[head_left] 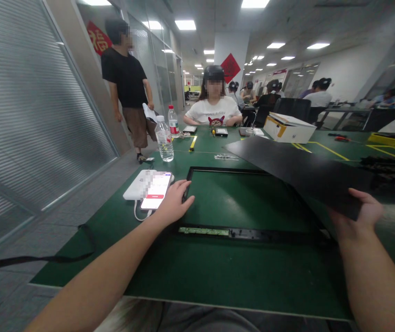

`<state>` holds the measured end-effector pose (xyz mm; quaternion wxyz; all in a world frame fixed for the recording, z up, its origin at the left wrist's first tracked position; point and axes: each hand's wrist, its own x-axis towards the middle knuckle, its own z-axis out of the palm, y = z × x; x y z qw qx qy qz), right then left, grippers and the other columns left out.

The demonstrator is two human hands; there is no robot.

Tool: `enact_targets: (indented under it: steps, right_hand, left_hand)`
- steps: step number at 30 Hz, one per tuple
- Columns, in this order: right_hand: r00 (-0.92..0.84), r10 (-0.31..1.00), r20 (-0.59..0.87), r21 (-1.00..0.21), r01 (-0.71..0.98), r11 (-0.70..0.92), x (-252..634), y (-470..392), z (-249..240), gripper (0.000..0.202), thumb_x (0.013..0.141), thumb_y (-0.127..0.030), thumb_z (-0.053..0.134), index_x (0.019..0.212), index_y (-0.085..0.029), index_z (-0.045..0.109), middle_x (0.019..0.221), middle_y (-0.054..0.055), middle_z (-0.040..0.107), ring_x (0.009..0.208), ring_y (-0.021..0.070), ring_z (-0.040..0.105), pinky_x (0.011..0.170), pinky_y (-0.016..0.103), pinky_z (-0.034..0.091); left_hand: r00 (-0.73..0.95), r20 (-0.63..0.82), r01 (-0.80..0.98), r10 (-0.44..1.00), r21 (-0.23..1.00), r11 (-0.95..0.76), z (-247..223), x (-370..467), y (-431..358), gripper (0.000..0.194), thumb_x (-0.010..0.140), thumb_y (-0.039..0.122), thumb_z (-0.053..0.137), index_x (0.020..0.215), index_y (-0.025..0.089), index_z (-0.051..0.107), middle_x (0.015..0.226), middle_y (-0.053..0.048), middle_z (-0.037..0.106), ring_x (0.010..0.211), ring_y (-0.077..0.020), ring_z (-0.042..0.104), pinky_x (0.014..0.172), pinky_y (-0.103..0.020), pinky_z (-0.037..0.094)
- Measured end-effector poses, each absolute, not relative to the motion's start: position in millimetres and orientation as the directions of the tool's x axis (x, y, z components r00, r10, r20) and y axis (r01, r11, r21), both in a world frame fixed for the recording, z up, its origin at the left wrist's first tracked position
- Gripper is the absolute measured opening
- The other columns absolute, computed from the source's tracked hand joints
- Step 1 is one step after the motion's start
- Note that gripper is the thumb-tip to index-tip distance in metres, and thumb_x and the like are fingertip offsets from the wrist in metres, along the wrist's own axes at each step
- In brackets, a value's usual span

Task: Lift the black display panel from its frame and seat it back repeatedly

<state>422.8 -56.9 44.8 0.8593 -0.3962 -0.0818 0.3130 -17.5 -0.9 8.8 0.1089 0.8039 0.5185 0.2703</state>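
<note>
A thin black rectangular frame [263,234] lies on the green table [225,272]. A green circuit strip [204,231] is set along its near side. My left hand [175,203] rests at the frame's left edge, beside a lit phone [156,191], fingers stretched out and thumb apart. With my right hand [360,212] I grip the near right corner of a flat black panel [297,168]. The panel is tilted above the frame's right side and hides part of it. My right fingers are partly behind the panel.
A white device [138,184] lies by the phone. Two bottles stand behind it, one a clear water bottle [164,140]. A white box [289,128] stands at the back right, before black parts [391,170]. One person [214,106] sits opposite; another [124,78] stands left.
</note>
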Motion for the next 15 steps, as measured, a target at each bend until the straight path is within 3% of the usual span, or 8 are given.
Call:
enact_targets:
  steps: [5, 11, 15]
  right_hand:
    - [0.747, 0.658, -0.094, -0.746, -0.491, 0.45, 426, -56, 40, 0.03, 0.061, -0.011, 0.053, 0.088, -0.015, 0.067, 0.088, 0.005, 0.069, 0.074, 0.0224, 0.067, 0.067, 0.043, 0.062]
    - [0.73, 0.646, -0.223, -0.832, -0.488, 0.264, 421, -64, 50, 0.026, 0.06, -0.011, 0.054, 0.081, -0.015, 0.069, 0.078, 0.007, 0.069, 0.062, 0.0218, 0.065, 0.065, 0.044, 0.062]
    - [0.769, 0.609, -0.196, -0.864, -0.429, 0.263, 424, -67, 51, 0.016, 0.059, -0.008, 0.055, 0.069, -0.014, 0.066, 0.066, 0.005, 0.064, 0.047, 0.0165, 0.057, 0.048, 0.033, 0.057]
  left_hand:
    - [0.206, 0.407, 0.748, 0.89, 0.521, -0.412, 15, -19, -1, 0.055, 0.092, 0.038, 0.049, 0.143, 0.017, 0.045, 0.146, -0.014, 0.048, 0.137, -0.0302, 0.042, 0.116, -0.048, 0.031]
    - [0.09, 0.335, 0.655, 0.938, 0.689, -0.309, 16, -22, 3, 0.066, 0.091, 0.042, 0.052, 0.148, 0.014, 0.038, 0.151, -0.016, 0.045, 0.138, -0.0307, 0.043, 0.115, -0.047, 0.034]
    - [0.046, 0.209, 0.43, 0.977, 0.878, -0.208, 14, -22, 8, 0.07, 0.088, 0.039, 0.058, 0.149, 0.012, 0.036, 0.151, -0.02, 0.045, 0.138, -0.0296, 0.046, 0.114, -0.044, 0.036]
